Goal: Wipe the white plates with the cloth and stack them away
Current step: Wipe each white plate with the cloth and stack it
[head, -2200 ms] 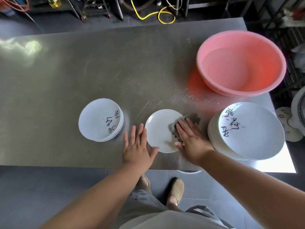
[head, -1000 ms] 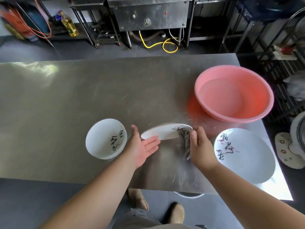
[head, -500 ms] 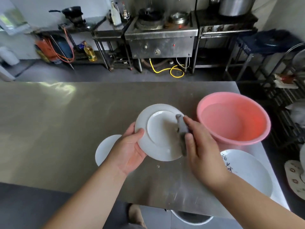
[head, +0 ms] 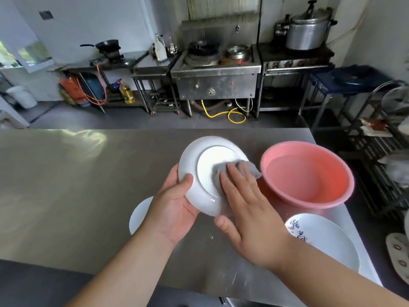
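Steel kitchen gear lined the back wall, a stove (head: 214, 80) and a pot (head: 307, 32) among it, and in front ran the long metal desk (head: 66, 185) where the person worked. One plate (head: 192, 160) was up off the desk, tilted, with its underside turned toward the person. The left hand (head: 174, 207) gripped it by the near rim, thumb on top and the other fingers curled out of sight beneath. The right hand (head: 245, 209) lay flat on the grey cloth (head: 247, 168), its fingers (head: 234, 173) straight and close together, pressing it onto the plate's back at the right side.

I judged the job to be partway through this plate: the back was under the cloth, and stacking had not yet been done. Small plates (head: 139, 216) lay on the desk just below the left wrist, mostly hidden by it. I took them for the finished pile, though I could not tell how many it held. Big plates (head: 327, 240) with painted characters sat near the desk's right edge, beside the right forearm, and by my reckoning awaited wiping.

A pink basin (head: 332, 200) stood just beyond the cloth, near the plate's right rim, and a wide sweep of the wiping hand could knock it. Only the left arm lay between the plate and the small plates.
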`<state>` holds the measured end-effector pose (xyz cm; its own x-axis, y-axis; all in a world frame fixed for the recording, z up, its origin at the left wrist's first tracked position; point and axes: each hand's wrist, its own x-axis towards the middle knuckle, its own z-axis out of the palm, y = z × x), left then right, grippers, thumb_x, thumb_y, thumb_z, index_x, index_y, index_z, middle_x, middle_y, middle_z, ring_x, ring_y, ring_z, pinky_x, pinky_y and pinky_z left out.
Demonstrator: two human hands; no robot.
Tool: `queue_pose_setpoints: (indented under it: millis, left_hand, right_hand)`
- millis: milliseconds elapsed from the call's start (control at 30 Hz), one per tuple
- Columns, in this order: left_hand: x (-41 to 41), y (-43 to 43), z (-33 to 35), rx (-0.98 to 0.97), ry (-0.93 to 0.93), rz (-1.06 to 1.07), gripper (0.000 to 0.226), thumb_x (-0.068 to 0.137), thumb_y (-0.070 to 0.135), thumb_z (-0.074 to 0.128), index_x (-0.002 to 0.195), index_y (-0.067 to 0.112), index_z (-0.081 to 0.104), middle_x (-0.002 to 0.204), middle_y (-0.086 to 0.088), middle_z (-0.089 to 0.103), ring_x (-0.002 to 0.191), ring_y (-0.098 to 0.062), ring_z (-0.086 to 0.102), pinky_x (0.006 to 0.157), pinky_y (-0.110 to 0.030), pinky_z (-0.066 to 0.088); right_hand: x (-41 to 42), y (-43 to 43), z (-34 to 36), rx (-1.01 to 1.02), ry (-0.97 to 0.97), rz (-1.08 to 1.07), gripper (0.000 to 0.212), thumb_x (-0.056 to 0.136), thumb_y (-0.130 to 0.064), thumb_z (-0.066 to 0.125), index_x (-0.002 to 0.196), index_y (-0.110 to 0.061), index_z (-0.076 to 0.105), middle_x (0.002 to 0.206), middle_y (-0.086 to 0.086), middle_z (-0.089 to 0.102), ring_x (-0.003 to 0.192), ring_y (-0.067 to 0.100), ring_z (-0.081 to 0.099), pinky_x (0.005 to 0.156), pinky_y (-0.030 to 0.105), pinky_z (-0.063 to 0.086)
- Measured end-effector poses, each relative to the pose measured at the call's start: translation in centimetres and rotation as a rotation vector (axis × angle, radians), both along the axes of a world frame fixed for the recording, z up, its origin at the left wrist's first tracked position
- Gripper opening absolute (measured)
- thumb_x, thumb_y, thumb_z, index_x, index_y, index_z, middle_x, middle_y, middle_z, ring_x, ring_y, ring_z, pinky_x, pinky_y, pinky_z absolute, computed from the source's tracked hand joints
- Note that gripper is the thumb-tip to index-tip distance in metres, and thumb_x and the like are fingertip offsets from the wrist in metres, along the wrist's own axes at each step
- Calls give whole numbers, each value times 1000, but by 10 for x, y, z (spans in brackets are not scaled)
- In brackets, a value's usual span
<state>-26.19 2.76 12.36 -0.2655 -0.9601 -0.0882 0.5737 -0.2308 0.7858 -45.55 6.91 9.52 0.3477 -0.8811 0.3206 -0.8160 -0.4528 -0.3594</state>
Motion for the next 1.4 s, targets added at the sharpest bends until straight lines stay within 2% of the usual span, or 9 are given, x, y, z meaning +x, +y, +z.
queue_pose_setpoints:
  millis: [200,500,600,733,867,967,1067,1233,1400]
  left_hand:
    - [-5,4,2,0,51,-133,46,100,4,51,144,15,59,150,-22,56,139,-38,56,108,-47,52]
    - [22,-14,34,-63,32,-65,47,103,13,47,150,13,50,146,-16,61,136,-33,59,103,-43,57]
    - [33,-18,41,-46,54,-58,47,103,13,47,150,11,49,147,-20,60,134,-36,60,103,-45,57]
    - [45,-18,48,-58,53,-154,52,93,-4,52,140,18,62,138,-17,66,118,-27,71,86,-35,61]
    - [62,-21,57,-138,-21,-192,44,99,11,54,142,15,58,140,-17,65,131,-33,63,100,-39,58]
    - [78,-27,63,-147,-25,-178,46,97,12,54,142,13,59,142,-18,64,131,-33,63,100,-40,58]
    - [91,-35,65,-138,-10,-170,47,95,12,54,142,13,59,140,-16,66,129,-32,64,97,-42,59]
    - [101,-42,61,-99,-13,-245,45,95,11,54,140,12,60,136,-19,66,123,-32,66,103,-45,54]
    - [119,-50,58,-129,9,-149,49,95,6,57,143,9,56,140,-21,65,129,-37,63,100,-54,52]
  right_hand:
    - [17,-18,22,-70,-13,229,79,105,-63,25,166,-15,16,175,8,3,162,32,-2,128,58,16]
    - [11,-45,57,6,-24,-102,91,97,-78,0,165,-17,0,174,10,-8,160,32,-14,129,54,7]
    - [38,-26,55,-34,25,9,89,103,-70,7,165,-7,11,174,14,-1,161,34,-11,128,58,10]
    - [66,-43,86,-99,53,187,75,105,-59,18,165,-15,22,174,11,7,161,35,-1,127,59,14]
    - [75,-84,130,-237,73,82,57,107,-49,34,153,-20,52,163,10,41,153,35,33,122,52,30]
    - [71,-97,134,-223,-147,-75,44,110,-38,43,146,-19,60,145,1,59,135,21,55,108,43,46]
    - [75,-88,123,-218,-270,-218,45,111,-32,40,152,-17,53,149,-1,54,138,17,50,112,41,43]
    - [104,-86,128,-248,57,64,56,110,-41,32,151,-9,54,155,12,49,146,37,42,119,53,34]
    - [110,-84,111,-231,-359,-222,46,112,-31,35,151,-15,54,162,0,42,153,13,36,125,34,30]
